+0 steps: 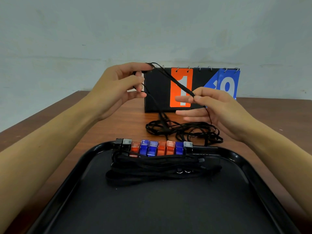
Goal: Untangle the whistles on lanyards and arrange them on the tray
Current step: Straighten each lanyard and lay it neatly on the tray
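Lanyard is stretching taut between my hands above the table; my left hand is pinching its upper end, my right hand pinching it thumb-to-forefinger, other fingers spread. Whistles are lining the tray rim; loose tangle is lying beyond.

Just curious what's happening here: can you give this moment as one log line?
left hand: holds black lanyard cord raised | right hand: pinches same cord | tangled cord pile: on table | coloured plastic whistles: rowed on black tray
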### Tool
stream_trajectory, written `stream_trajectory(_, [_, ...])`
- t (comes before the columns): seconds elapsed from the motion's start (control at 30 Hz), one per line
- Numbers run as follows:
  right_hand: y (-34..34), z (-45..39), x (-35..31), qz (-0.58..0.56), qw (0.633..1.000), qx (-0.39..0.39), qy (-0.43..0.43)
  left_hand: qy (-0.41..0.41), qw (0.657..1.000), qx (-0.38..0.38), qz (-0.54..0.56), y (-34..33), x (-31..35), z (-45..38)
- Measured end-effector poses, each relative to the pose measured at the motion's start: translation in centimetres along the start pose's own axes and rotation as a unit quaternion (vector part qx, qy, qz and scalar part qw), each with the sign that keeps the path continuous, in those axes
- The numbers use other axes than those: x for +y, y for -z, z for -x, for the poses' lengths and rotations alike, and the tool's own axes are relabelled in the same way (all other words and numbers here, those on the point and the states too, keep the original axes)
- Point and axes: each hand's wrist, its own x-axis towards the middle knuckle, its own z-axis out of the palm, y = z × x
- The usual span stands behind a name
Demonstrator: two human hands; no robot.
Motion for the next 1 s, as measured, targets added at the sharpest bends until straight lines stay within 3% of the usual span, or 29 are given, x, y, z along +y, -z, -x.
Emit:
stream_trajectory(0.2, [0.0, 0.0, 0.6, 0.069, 0.997, 0.017, 0.043, -0.009, 0.999, -0.003, 0.034, -0.9, 0.5, 0.2])
stream_trajectory(0.43, [-0.9, 0.2, 1.5, 0.038, 0.991, -0.094, 0.082, 0.021, 0.995, -0.011, 0.095, -2.8, 1.2, 0.8])
stream_trajectory(0.67, [-1.5, 0.7, 1.0, 0.111, 0.978, -0.164, 0.062, 0.062, 0.985, -0.049, 0.152, -3.7, 2.0, 1.7])
stream_trajectory(0.9, [-1.5, 0.9, 0.7, 0.041, 0.980, -0.194, 0.011, 0.091, 0.969, -0.001, 0.229, -3.0, 2.0, 1.1])
stream_trajectory(1.0, [-1.3, 0.6, 0.8, 0.035, 0.985, -0.168, 0.008, 0.093, 0.972, 0.010, 0.216, -2.3, 1.7, 0.7])
